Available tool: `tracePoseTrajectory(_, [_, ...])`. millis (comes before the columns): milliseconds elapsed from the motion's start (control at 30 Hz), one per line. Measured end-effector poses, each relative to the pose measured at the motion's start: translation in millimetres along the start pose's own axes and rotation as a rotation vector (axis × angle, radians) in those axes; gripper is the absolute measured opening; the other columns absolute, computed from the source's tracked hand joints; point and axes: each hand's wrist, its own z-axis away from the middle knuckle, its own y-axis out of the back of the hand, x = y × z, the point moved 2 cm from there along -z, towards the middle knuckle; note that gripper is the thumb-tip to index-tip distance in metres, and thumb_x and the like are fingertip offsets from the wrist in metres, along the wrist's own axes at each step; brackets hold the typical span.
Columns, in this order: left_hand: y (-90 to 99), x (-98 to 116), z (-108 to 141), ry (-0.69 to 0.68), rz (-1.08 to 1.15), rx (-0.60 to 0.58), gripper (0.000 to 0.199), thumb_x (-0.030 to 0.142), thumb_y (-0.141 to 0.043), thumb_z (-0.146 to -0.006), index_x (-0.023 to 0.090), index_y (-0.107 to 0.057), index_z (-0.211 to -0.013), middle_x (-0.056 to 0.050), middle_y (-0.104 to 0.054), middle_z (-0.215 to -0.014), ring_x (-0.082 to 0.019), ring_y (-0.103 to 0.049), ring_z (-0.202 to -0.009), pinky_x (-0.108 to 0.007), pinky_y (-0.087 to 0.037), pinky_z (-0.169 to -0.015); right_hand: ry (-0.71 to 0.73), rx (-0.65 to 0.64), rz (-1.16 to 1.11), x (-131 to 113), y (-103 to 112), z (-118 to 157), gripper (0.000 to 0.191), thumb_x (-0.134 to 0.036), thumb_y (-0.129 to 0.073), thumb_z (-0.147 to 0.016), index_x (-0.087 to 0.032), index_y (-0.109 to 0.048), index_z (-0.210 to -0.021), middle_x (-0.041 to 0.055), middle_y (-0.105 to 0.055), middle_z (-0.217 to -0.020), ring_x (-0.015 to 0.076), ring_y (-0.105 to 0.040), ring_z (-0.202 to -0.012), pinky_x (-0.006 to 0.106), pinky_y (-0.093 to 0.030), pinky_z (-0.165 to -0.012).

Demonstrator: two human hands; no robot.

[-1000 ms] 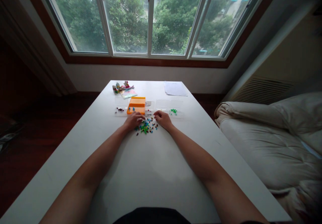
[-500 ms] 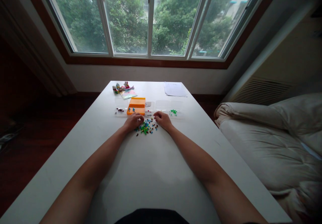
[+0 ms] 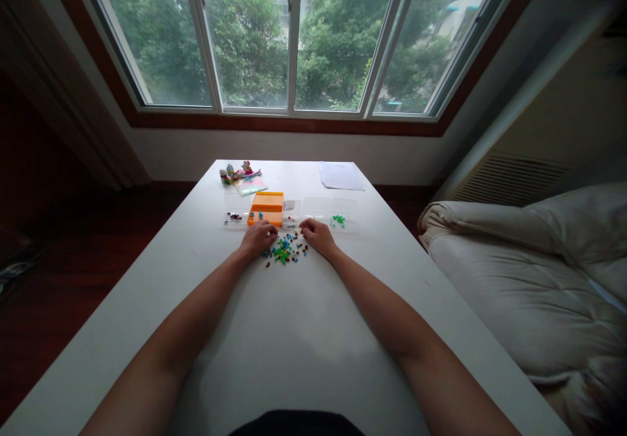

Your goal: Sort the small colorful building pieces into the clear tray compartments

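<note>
A loose pile of small green, blue, yellow and brown pieces lies on the white table. At the pile's upper left is my left hand, its fingers curled together, just below the orange box. My right hand rests at the pile's upper right with its fingers bent closed. Whatever either hand pinches is too small to make out. A few blue pieces sit in the orange box. Green pieces lie in a clear tray to the right, and dark pieces in one to the left.
Small colourful figures and a pastel card stand at the table's far left. White paper sheets lie at the far right. A pale couch is beyond the right edge, and a window is ahead.
My left hand has shifted very slightly left, away from the pile's top. My right hand has stayed nearly still. The whole view has moved down a little.
</note>
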Motion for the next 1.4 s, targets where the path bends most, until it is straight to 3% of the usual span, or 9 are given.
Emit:
tracePoseTrajectory(300, [10.6,-5,-1,0.225,0.192,0.197,0.011,0.027,-0.056,-0.085,0.022,-0.063,-0.092,-0.002,-0.069,-0.084,-0.017,-0.062,-0.073,-0.029,-0.046,-0.069,0.009,-0.004,-0.011,1,-1,0,0.023,-0.017,-0.054,-0.079,-0.023,-0.073,-0.091,-0.0018,-0.071,-0.074,0.0146,-0.062,-0.066,0.025,-0.049,-0.067])
tracePoseTrajectory(467, [11.4,-17,-1,0.275,0.272,0.300,0.012,0.028,-0.057,-0.081,0.021,-0.063,-0.090,-0.001,-0.067,-0.083,-0.015,-0.060,-0.071,-0.027,-0.047,-0.067,0.001,-0.008,-0.011,0,0,0,0.023,-0.018,-0.054,-0.079,-0.023,-0.073,-0.091,-0.0016,-0.071,-0.075,0.0148,-0.062,-0.067,0.025,-0.049,-0.068])
tracePoseTrajectory(667, [6.3,-36,-3,0.373,0.561,0.416,0.021,0.036,-0.060,-0.082,0.018,-0.062,-0.094,-0.003,-0.067,-0.082,-0.013,-0.061,-0.067,-0.025,-0.051,-0.063,0.021,-0.008,-0.029,0,0,1,0.023,-0.017,-0.053,-0.079,-0.023,-0.072,-0.091,-0.0019,-0.071,-0.074,0.0147,-0.063,-0.067,0.025,-0.049,-0.067])
tracePoseTrajectory(833, [6.1,-45,-5,0.423,0.695,0.480,0.033,0.036,-0.058,-0.086,0.017,-0.060,-0.113,-0.007,-0.072,-0.103,-0.011,-0.062,-0.065,-0.027,-0.055,-0.064,0.003,-0.008,-0.014,0,0,1,0.022,-0.017,-0.053,-0.081,-0.022,-0.072,-0.092,-0.0021,-0.071,-0.074,0.0139,-0.062,-0.066,0.024,-0.048,-0.067])
tracePoseTrajectory(933, [7.4,-41,-4,0.388,0.627,0.448,0.036,0.032,-0.056,-0.088,0.019,-0.060,-0.121,-0.008,-0.072,-0.111,-0.012,-0.065,-0.069,-0.028,-0.056,-0.067,0.021,0.000,0.031,-1,0,1,0.022,-0.017,-0.054,-0.082,-0.022,-0.072,-0.094,-0.0022,-0.070,-0.074,0.0133,-0.060,-0.065,0.023,-0.046,-0.066])
tracePoseTrajectory(1100, [7.3,-25,-2,0.268,0.320,0.309,0.022,0.026,-0.059,-0.087,0.021,-0.072,-0.104,-0.005,-0.074,-0.101,-0.016,-0.066,-0.079,-0.030,-0.054,-0.076,0.085,0.030,0.195,-3,2,3,0.018,-0.017,-0.056,-0.084,-0.022,-0.072,-0.092,-0.0012,-0.067,-0.074,0.0146,-0.058,-0.070,0.025,-0.043,-0.070])
tracePoseTrajectory(1300, [1.4,-4,-1,0.063,0.118,0.031,0.019,0.023,-0.061,-0.084,0.021,-0.075,-0.097,-0.004,-0.070,-0.092,-0.015,-0.061,-0.075,-0.028,-0.050,-0.073,0.137,-0.078,0.310,-4,-3,4,0.015,-0.019,-0.063,-0.086,-0.022,-0.072,-0.097,0.0024,-0.066,-0.086,0.0163,-0.059,-0.083,0.026,-0.043,-0.080])
tracePoseTrajectory(1400, [-0.1,4,1,0.025,0.085,-0.023,0.020,0.025,-0.063,-0.083,0.022,-0.076,-0.098,-0.004,-0.068,-0.092,-0.016,-0.061,-0.078,-0.028,-0.049,-0.074,0.138,-0.103,0.351,-6,-5,5,0.015,-0.023,-0.065,-0.088,-0.023,-0.072,-0.101,0.0035,-0.063,-0.089,0.0167,-0.057,-0.086,0.027,-0.043,-0.083])
